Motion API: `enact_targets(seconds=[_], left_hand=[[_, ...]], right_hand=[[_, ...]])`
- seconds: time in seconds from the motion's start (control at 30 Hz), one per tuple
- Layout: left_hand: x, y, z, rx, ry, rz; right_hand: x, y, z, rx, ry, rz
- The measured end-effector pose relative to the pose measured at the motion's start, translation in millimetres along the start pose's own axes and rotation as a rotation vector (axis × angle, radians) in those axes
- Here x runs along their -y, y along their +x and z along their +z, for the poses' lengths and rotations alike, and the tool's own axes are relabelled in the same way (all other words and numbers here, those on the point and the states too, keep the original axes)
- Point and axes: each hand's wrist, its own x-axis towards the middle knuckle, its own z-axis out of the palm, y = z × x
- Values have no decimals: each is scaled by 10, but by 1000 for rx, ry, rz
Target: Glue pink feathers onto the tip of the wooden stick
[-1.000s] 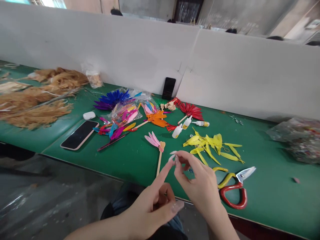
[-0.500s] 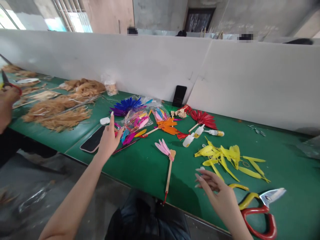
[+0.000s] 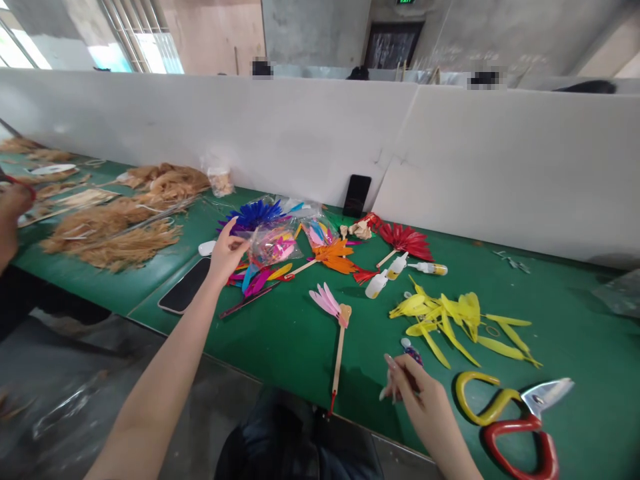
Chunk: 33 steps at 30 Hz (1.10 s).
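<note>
L hand (image 3: pixel 226 252) mid-left of frame, fingers spread open, touching clear bag of coloured feathers (image 3: pixel 273 243) on table (image 3: pixel 280 333). R hand (image 3: pixel 417 393) lower right, fingers loosely curled, grip unclear. Tip: pinch one feather by quill, don't drag bag.

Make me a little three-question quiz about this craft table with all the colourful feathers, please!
1. True or false: the left hand reaches to the clear bag of mixed feathers.
2. Which colour are the loose feathers beside the scissors? A) blue B) yellow C) white
3. Fill in: the stick on the green table has ____ feathers on its top.

Key: 1 true. 2 B. 3 pink. The right hand rests near the table's front edge, by a small item too unclear to name.
</note>
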Motion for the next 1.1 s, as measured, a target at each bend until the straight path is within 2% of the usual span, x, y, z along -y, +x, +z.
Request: enact_targets(seconds=[0.07, 0.13, 0.23, 0.33, 0.43, 0.5, 0.53, 0.6, 0.67, 0.73, 0.8, 0.9, 0.97, 1.1], left_hand=[[-211, -85, 2, 27, -145, 81], [-452, -222, -14, 67, -343, 105], [-793, -469, -72, 153, -611, 75], [-1064, -686, -130, 207, -774, 43], [-1262, -866, -103, 305, -922, -8], [-1345, -982, -22, 377, -1017, -51], [-1367, -1039, 29, 411, -1040, -80], [-1370, -1141, 127, 472, -1017, -136], [-1322, -1213, 183, 493, -904, -144], [-1249, -1246, 174, 468, -736, -85], [-1178, -1248, 105, 505, -538, -14], [-1110, -1224, -33, 765, -312, -2], [-1090, -1210, -94, 878, -297, -50], [-1109, -1207, -93, 947, -432, -140]], right_hand=[[-6, -6, 28, -28, -22, -14], [-34, -10, 42, -66, -41, -9], [-73, -17, 20, -97, -20, 7], [-52, -24, -1, -90, 39, 5], [38, -21, 108, 7, 217, -34], [124, 0, 267, 126, 469, -69], [171, 16, 355, 190, 623, -49], [265, 55, 497, 152, 860, 31], [344, 92, 551, 107, 919, 110], [394, 117, 509, 51, 909, 138], [411, 129, 410, -42, 866, 119], [388, 129, 252, -172, 765, 49], [359, 122, 170, -205, 689, -4], [320, 89, 52, -221, 538, -59]])
